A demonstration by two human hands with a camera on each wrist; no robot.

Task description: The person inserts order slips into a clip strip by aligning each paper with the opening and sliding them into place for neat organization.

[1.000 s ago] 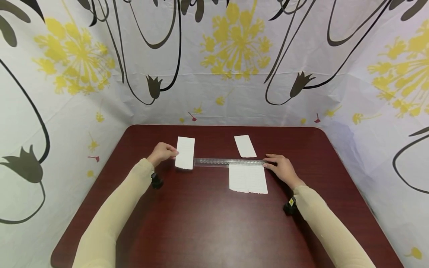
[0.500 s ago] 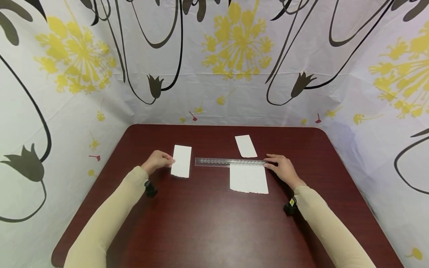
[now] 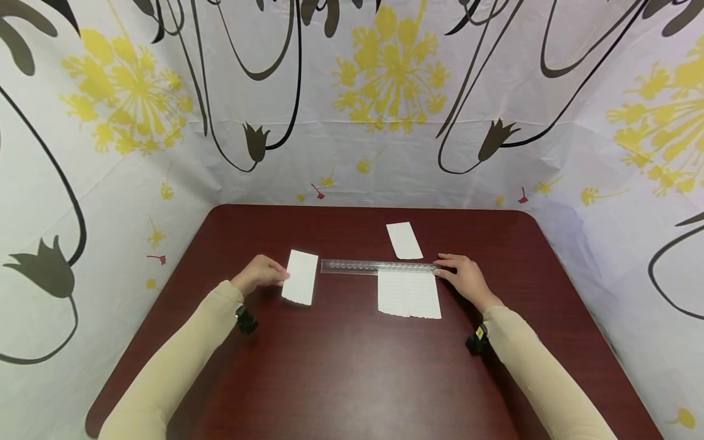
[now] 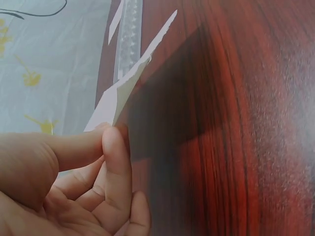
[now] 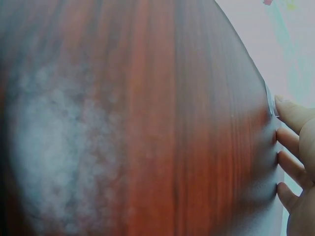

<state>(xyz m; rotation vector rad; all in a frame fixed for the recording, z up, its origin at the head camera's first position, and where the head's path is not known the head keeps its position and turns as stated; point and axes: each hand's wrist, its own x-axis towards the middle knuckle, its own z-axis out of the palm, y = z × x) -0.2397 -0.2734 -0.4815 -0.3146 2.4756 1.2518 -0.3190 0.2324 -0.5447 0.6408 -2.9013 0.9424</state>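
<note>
Between thumb and index finger, my left hand [image 3: 261, 272] pinches a white piece of paper [image 3: 300, 278] by its left edge. In the left wrist view the paper [image 4: 134, 78] tilts up off the table, its torn edge showing and its shadow below. My right hand [image 3: 463, 276] rests at the right end of a clear plastic ruler [image 3: 349, 266], fingers extended and spread. In the right wrist view the thumb touches the ruler's end [image 5: 272, 102] and the other fingertips meet the table. Two lined paper pieces [image 3: 408, 294] with ragged lower edges lie side by side along the ruler.
Another white paper piece [image 3: 404, 240] lies beyond the ruler, slightly turned. Everything sits on a dark red wood-grain table [image 3: 352, 379] with rounded corners. A white flower-patterned cloth [image 3: 352, 146] hangs behind the table and along both sides.
My left hand has drawn its paper piece toward me, away from the ruler's left end, and tilted it slightly. The right hand, ruler and other papers stay in place.
</note>
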